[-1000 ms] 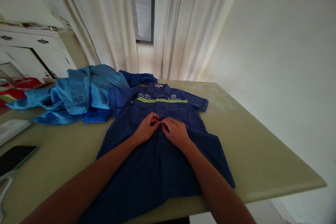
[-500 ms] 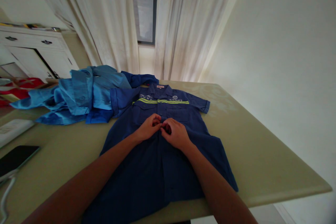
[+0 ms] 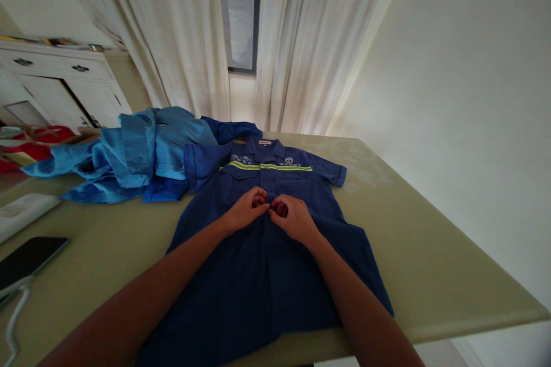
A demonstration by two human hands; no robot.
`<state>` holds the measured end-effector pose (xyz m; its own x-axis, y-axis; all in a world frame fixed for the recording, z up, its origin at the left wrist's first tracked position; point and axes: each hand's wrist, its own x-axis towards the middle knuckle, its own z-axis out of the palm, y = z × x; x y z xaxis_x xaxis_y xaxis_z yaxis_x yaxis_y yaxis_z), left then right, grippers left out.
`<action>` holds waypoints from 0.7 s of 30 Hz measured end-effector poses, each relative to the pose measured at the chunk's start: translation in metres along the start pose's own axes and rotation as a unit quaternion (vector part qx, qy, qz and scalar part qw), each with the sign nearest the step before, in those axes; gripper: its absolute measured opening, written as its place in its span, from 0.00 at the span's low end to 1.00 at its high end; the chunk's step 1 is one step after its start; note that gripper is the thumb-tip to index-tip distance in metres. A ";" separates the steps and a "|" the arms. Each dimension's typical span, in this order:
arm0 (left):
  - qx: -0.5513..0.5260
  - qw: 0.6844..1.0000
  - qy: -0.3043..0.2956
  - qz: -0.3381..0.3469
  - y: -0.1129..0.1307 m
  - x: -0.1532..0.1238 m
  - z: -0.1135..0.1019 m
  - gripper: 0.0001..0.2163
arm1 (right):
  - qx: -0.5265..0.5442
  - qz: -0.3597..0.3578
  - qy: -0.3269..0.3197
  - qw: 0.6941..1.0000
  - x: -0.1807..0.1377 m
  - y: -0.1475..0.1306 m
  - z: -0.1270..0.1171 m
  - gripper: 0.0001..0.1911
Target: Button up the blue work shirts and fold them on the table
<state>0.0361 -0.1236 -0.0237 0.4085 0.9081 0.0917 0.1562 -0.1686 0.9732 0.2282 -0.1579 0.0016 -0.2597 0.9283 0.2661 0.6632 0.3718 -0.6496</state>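
A dark blue short-sleeved work shirt (image 3: 241,292) lies front side up, its collar at the far end and a yellow-green stripe across the chest. Over its front placket, just below the chest pockets, my left hand (image 3: 248,208) pinches the cloth with thumb and fingers. My right hand (image 3: 295,217) is curled beside it, thumb and forefinger closed on the placket edge. The fingertips of both hands nearly meet. Whatever button or hole lies between them is too small to make out. Below the hands, part of the placket hangs slightly apart.
Crumpled light blue garments (image 3: 138,149) lie left of the shirt on the table (image 3: 430,252). A phone (image 3: 30,261) with a white cable (image 3: 17,321) and a white box-like device (image 3: 26,212) sit at the left. Curtains (image 3: 181,28), a cabinet (image 3: 55,80) and a wall (image 3: 473,97) surround the table.
My right hand has shifted slightly right, and its fingertips have drawn a little apart from my left hand's. The shirt lies as before; the whole view has moved slightly.
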 end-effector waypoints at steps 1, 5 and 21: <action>0.011 1.000 0.002 0.003 0.000 0.000 0.000 0.15 | 0.012 0.001 -0.003 1.000 0.000 0.001 0.000 0.04; 0.029 0.999 0.020 0.014 0.002 0.000 0.001 0.13 | 0.056 0.008 -0.012 0.998 0.001 0.004 0.001 0.03; 0.006 1.000 0.009 0.013 0.002 0.001 -0.002 0.15 | -0.064 -0.046 -0.060 0.995 -0.001 -0.001 0.000 0.06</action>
<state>0.0347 -0.1218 -0.0208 0.3955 0.9106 0.1201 0.1570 -0.1959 0.9680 0.2283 -0.1595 0.0019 -0.4008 0.8874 0.2277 0.7151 0.4584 -0.5278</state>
